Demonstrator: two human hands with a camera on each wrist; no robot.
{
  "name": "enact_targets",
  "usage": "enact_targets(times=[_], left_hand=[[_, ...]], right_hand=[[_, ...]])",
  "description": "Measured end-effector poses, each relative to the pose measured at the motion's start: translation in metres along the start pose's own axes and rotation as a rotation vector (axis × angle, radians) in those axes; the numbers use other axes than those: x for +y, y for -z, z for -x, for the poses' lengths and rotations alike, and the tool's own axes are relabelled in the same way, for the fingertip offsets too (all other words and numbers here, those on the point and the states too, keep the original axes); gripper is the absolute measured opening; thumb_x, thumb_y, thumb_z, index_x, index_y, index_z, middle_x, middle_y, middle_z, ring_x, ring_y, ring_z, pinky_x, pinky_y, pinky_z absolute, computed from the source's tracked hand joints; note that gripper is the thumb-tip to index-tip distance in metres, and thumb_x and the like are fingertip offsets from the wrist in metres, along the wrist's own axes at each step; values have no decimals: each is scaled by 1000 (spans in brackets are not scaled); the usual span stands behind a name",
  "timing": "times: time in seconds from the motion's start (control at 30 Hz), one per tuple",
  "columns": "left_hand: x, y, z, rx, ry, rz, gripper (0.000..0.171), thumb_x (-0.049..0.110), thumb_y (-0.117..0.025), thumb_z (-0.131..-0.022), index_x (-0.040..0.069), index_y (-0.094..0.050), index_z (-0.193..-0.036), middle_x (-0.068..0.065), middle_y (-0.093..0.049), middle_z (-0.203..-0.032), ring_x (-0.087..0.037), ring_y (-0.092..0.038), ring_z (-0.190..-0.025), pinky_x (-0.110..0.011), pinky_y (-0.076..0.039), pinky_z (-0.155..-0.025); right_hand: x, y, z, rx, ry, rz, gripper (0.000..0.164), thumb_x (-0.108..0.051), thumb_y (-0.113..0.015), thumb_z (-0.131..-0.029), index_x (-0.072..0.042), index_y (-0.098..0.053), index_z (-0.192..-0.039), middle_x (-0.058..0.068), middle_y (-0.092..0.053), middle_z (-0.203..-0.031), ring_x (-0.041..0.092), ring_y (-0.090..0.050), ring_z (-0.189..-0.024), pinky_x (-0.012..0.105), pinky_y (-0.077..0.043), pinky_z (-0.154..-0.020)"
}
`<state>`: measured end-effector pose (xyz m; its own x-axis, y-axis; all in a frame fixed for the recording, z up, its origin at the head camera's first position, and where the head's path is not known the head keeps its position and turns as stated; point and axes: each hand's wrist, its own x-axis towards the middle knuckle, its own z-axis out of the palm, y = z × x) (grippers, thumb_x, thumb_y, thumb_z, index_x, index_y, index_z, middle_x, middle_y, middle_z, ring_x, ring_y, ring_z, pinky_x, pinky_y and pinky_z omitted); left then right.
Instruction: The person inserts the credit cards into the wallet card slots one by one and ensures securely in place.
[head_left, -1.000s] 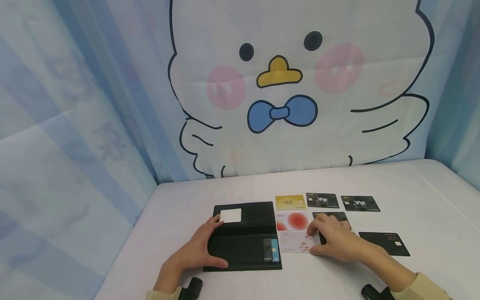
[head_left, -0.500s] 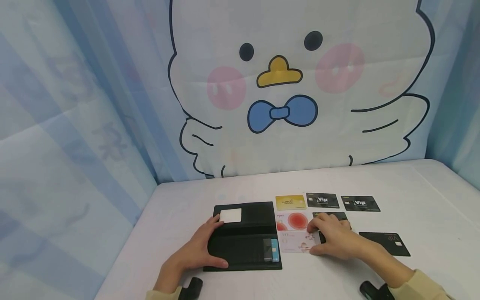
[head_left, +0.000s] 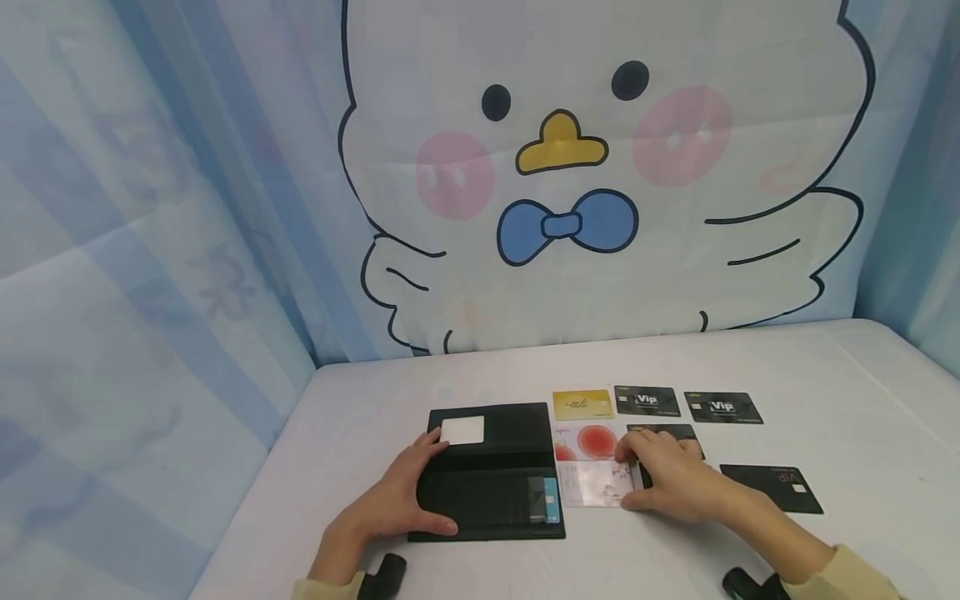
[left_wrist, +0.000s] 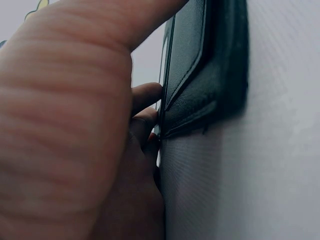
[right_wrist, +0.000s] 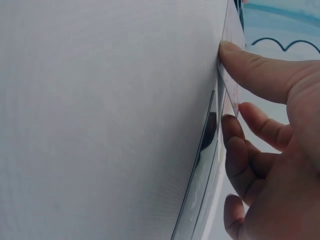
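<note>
A black wallet (head_left: 487, 500) lies unfolded on the white table. My left hand (head_left: 397, 496) rests on its left side, thumb on the near panel and fingers by a white card (head_left: 462, 430) in the far panel. A card with a blue end (head_left: 551, 500) shows in the near panel. To the wallet's right, my right hand (head_left: 671, 475) pinches a pale pink card (head_left: 592, 483) between thumb and index finger at its right end. That pink card (right_wrist: 231, 82) tilts up slightly from the table in the right wrist view. Part of its right end is hidden.
Beyond the pink card lie a card with a red circle (head_left: 596, 442) and a gold card (head_left: 582, 405). Black cards (head_left: 647, 401) (head_left: 723, 407) lie at the back right, one (head_left: 667, 432) partly under my right hand and another (head_left: 772, 488) right of it.
The pale pink card now catches more light and its print looks washed out, as if tilted slightly. Both hands stay nearly where they were; the head view has shifted a little.
</note>
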<state>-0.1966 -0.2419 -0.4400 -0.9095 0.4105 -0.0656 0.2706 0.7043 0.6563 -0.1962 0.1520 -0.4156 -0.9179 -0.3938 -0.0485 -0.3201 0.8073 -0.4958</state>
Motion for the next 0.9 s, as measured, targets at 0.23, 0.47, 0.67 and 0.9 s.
enact_targets(times=[0.23, 0.47, 0.67, 0.9], left_hand=[[0, -1, 0, 0, 15, -1, 111, 49, -91, -69, 11, -34, -157, -8, -17, -167, -38, -13, -151, -66, -20, -114], [-1, -1, 0, -6, 12, 2, 112, 49, -91, -69, 10, -34, -157, -8, -17, -167, -37, -12, -152, -66, -19, -114], [0, 0, 0, -4, 12, 3, 111, 49, -91, -69, 10, -35, -156, -8, -18, -167, -37, -11, -152, -66, -19, -115], [1, 0, 0, -3, 2, 8, 111, 48, -91, -69, 9, -35, -156, -9, -18, -167, -38, -12, -152, -67, -19, -114]], right_hand=[[-2, -1, 2, -3, -4, -29, 52, -26, -92, -73, -15, -61, -113, -8, -54, -89, 16, -48, -87, 54, -27, -81], [-3, 0, 5, -19, -2, -53, 59, -28, -93, -71, -11, -63, -119, -8, -55, -93, 18, -47, -91, 54, -28, -81], [-2, 1, 7, -20, 9, -78, 60, -28, -92, -71, -11, -64, -120, -7, -58, -99, 18, -49, -95, 54, -30, -83], [2, 2, 9, 5, 26, -91, 59, -30, -91, -72, -13, -64, -122, -6, -63, -112, 18, -54, -98, 61, -31, -88]])
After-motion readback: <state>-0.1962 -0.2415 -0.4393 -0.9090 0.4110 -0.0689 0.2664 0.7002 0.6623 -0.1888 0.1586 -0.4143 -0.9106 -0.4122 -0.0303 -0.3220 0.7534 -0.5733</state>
